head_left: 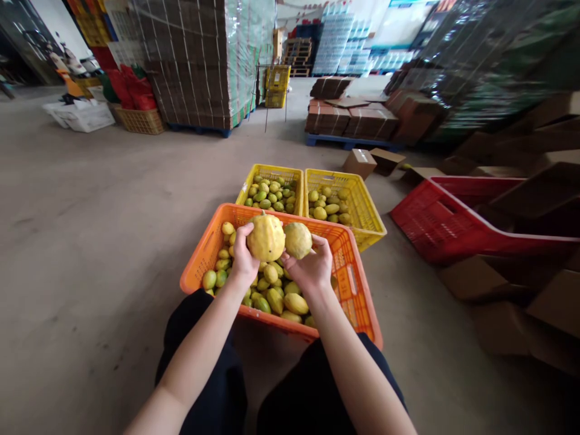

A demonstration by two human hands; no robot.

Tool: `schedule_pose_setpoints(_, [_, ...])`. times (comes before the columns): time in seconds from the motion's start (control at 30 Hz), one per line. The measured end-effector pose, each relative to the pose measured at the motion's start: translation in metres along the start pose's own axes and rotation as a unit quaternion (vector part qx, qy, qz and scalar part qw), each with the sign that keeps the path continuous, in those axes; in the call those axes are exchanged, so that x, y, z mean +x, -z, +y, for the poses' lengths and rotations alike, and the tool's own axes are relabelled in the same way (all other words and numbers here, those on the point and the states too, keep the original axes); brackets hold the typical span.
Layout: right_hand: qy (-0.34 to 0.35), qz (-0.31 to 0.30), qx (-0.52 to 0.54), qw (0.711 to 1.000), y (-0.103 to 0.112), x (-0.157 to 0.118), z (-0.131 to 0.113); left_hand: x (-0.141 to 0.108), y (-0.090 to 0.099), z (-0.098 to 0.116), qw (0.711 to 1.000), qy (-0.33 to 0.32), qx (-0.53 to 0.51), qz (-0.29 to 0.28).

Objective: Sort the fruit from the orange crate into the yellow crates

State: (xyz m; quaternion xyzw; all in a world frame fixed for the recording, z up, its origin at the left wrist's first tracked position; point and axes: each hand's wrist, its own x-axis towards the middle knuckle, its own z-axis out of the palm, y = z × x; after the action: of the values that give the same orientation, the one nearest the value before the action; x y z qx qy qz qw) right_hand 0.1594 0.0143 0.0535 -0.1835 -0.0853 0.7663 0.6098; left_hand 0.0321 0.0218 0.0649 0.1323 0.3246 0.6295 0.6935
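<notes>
Both my hands are raised over an orange crate (362, 302) that holds many yellow and green lemon-like fruits (270, 273). In my left hand (244, 254) is a large, ribbed yellow citrus fruit (266, 237) with a short stem on top and a small dark spot. My right hand (316, 266) has its fingers around a smaller, rounder, yellow-green citrus fruit (298, 240) with a mottled skin. The two fruits are side by side, almost touching. My hands hide some of the fruit beneath them.
Behind the orange crate stand two yellow crates, a left one (301, 181) and a right one (367, 211), both with similar fruit. A red crate (421, 223) with cardboard is at right, among loose cartons (480, 281). Flattened cardboard (371, 121) lies on a blue pallet (348, 142).
</notes>
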Motion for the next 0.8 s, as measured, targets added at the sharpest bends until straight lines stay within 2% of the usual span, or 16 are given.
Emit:
schedule_pose_setpoints(0.1, [0.002,-0.001,-0.001,1.0,0.0,0.0,-0.001,-0.002,-0.003,0.001,0.998,-0.054,-0.009,0.009])
schedule_pose_setpoints(0.2, [0.005,-0.006,-0.002,1.0,0.001,0.0,-0.002,-0.002,-0.008,0.003,0.998,-0.059,-0.014,0.003])
schedule_pose_setpoints(0.3, [-0.003,-0.008,-0.014,1.0,0.0,0.0,-0.003,0.003,-0.009,0.007,1.0,-0.013,-0.013,0.012])
schedule_pose_setpoints(0.47, [-0.035,0.024,-0.032,0.999,-0.002,0.003,-0.001,0.014,-0.003,0.009,0.993,0.097,-0.012,0.064])
schedule_pose_setpoints(0.67, [-0.06,0.064,-0.018,0.996,-0.003,0.007,0.0,0.011,-0.004,0.01,0.989,0.126,-0.04,0.071])
schedule_pose_setpoints(0.8, [-0.071,0.068,-0.007,0.995,-0.002,0.006,-0.001,0.008,-0.006,0.013,0.986,0.14,-0.056,0.064])
